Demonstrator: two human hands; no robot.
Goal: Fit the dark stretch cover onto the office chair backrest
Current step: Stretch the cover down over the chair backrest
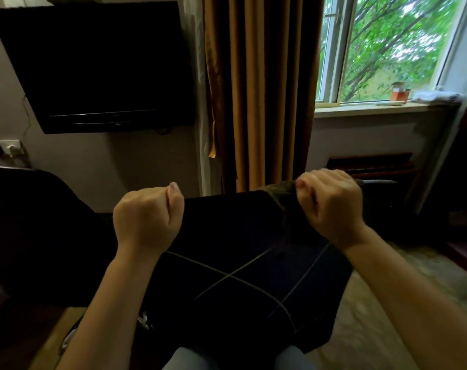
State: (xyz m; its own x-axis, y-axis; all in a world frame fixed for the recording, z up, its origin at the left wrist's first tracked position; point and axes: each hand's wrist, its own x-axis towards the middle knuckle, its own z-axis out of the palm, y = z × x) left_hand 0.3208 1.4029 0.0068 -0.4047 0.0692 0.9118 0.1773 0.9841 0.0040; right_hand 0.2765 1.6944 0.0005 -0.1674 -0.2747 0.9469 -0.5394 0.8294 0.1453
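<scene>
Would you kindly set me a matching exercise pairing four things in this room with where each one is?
Things:
1. dark cover
2. television
3. curtain
4. orange box

Places:
a. on the windowsill
b. mounted at upper left
c. gripped by the left hand and the right hand
d. hanging just left of the window

Pairs: 1-c, 2-b, 3-d, 4-a.

The head camera is looking forward and down, close behind the left hand (146, 217) and right hand (331, 206), facing the curtain (259, 89).
</scene>
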